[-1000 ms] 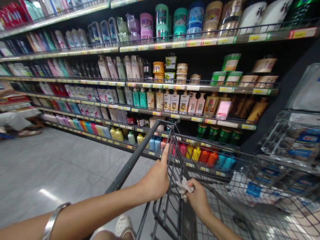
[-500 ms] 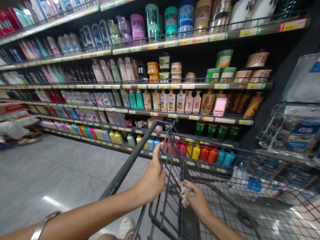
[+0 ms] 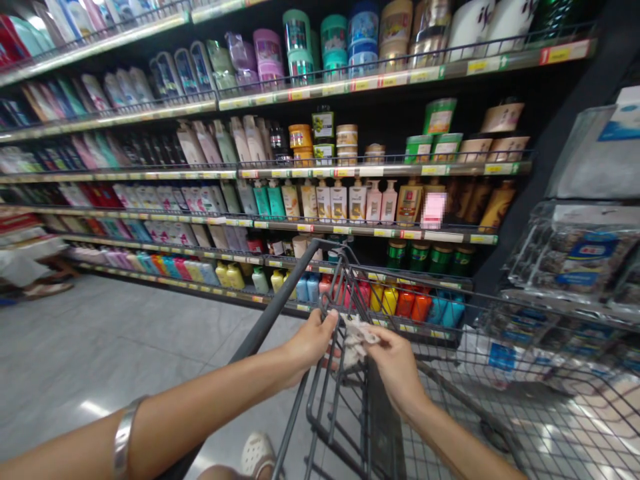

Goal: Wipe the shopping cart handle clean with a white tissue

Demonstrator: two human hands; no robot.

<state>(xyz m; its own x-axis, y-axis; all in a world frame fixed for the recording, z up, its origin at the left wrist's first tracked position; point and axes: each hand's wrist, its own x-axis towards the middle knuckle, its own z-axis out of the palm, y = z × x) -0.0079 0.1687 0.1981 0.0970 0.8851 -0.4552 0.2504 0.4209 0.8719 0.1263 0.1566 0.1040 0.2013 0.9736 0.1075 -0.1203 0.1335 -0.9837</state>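
Observation:
A grey shopping cart (image 3: 273, 307) stands in front of me, with its bar slanting up toward the shelf and its wire basket (image 3: 450, 427) to the right. My left hand (image 3: 309, 343) closes around the wire frame (image 3: 327, 393) at the bar end, thumb on the near side and fingertips showing through the wires. A crumpled off-white cloth (image 3: 356, 341) is pinched in my right hand (image 3: 397, 363). The cloth lies against the same wires, just right of my left thumb.
Long store shelves (image 3: 280, 230) filled with bottles and jars run across the view. Packaged goods (image 3: 575, 260) hang at the right. A person's sandalled foot (image 3: 50, 288) shows at far left. My white clog (image 3: 257, 453) rests on the grey floor (image 3: 150, 327).
My left hand has gone from extended fingers beside the frame to a hold on its wires. The right hand has brought the cloth up and left against the wires.

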